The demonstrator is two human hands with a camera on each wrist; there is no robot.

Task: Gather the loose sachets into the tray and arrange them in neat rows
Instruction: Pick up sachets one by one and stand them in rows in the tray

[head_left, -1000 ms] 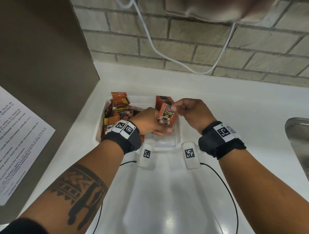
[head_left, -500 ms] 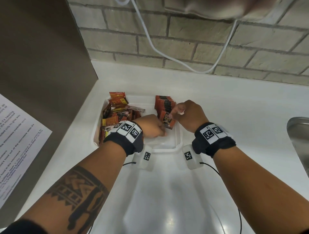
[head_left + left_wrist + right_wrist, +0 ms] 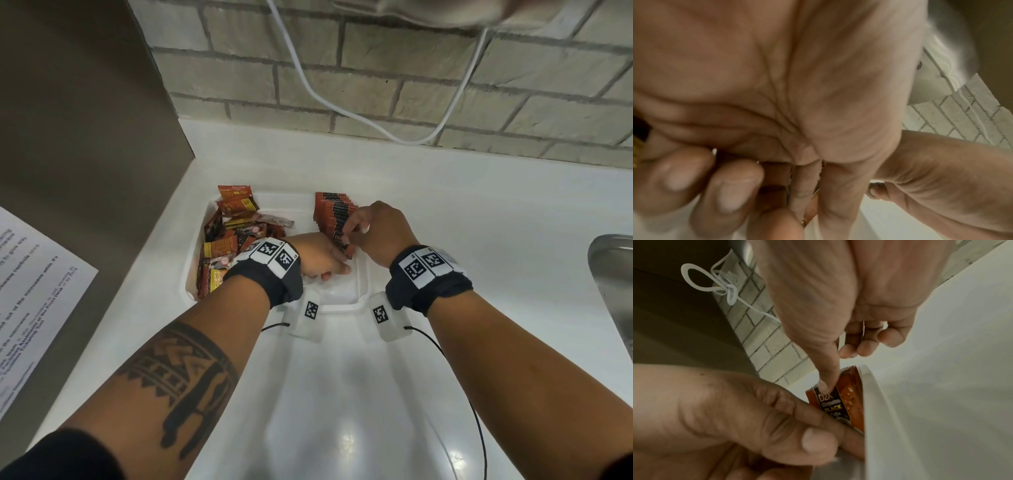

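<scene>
A white tray (image 3: 342,306) sits on the white counter. A loose pile of red and orange sachets (image 3: 229,246) fills its left side. A neat row of upright sachets (image 3: 334,209) stands along its right side. Both hands meet at the near end of that row, on the front sachet (image 3: 342,241), marked "BLACK" in the right wrist view (image 3: 849,400). My left hand (image 3: 337,265) pinches its lower part with thumb and forefinger. My right hand (image 3: 352,233) holds its top edge, thumb pressed on the face (image 3: 826,386). The tray wall (image 3: 879,418) runs just beside it.
A steel sink (image 3: 613,274) lies at the right edge of the counter. A brown panel (image 3: 85,137) with a printed sheet (image 3: 34,274) stands on the left. A white cable (image 3: 342,109) hangs on the brick wall behind.
A second ago both hands held the sachet up over the tray. They have since lowered it against the near end of the row on the right.
</scene>
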